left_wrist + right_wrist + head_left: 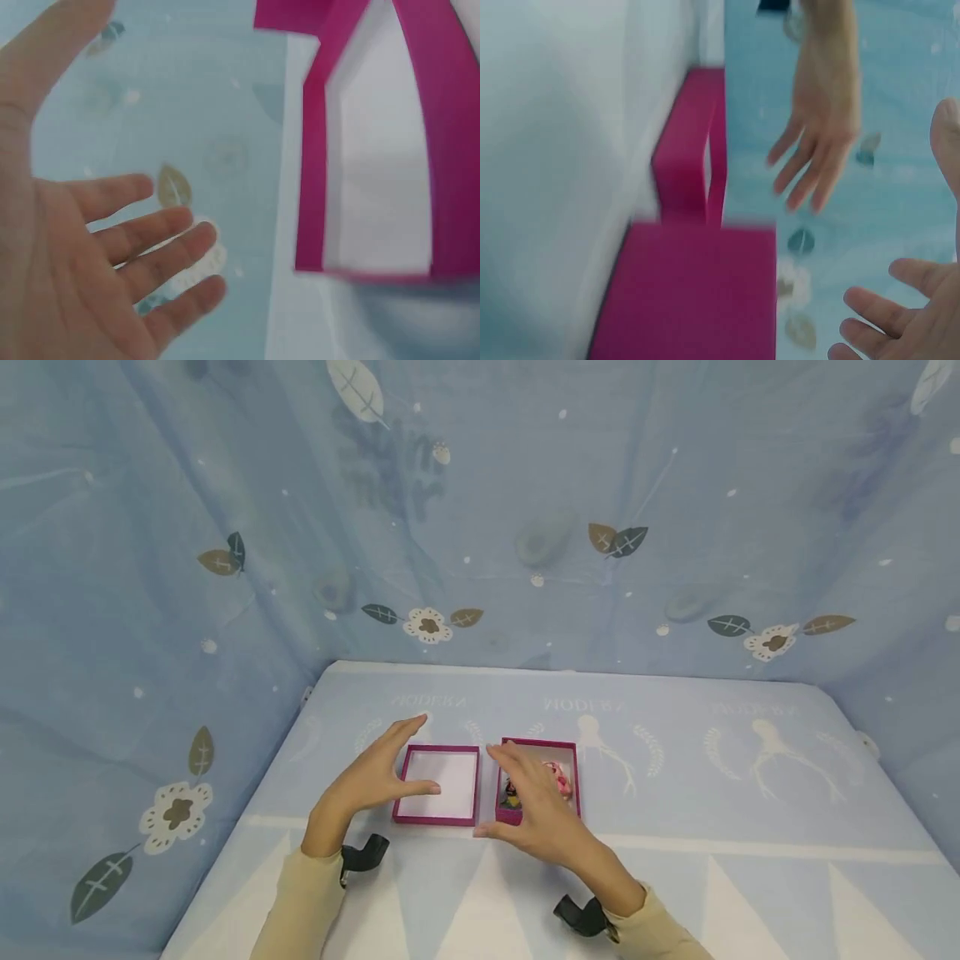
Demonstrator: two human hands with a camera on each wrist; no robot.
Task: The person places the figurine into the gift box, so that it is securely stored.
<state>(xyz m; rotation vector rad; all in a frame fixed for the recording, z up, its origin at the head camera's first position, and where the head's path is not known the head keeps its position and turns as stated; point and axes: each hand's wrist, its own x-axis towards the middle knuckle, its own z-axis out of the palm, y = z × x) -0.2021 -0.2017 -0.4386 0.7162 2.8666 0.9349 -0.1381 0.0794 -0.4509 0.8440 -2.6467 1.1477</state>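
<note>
Two square magenta box pieces with white insides sit side by side on the table in the head view. My left hand [363, 781] is over the near-left edge of the left piece [435, 821], thumb and fingers spread wide. The right hand [543, 818] hovers above the right box [540, 743] and partly hides it. Inside that box lie a pink item [559, 779] and a small dark-and-yellow item [510, 795], both too small to name. Each wrist view shows relaxed, separated fingers holding nothing: left hand [82, 262], right hand [907, 322].
A pale blue printed cloth covers the table [712, 793]. Blue curtains [487, 510] with leaves and flowers hang behind it and at both sides. Black devices [365, 853] are strapped at the wrists, below beige sleeves.
</note>
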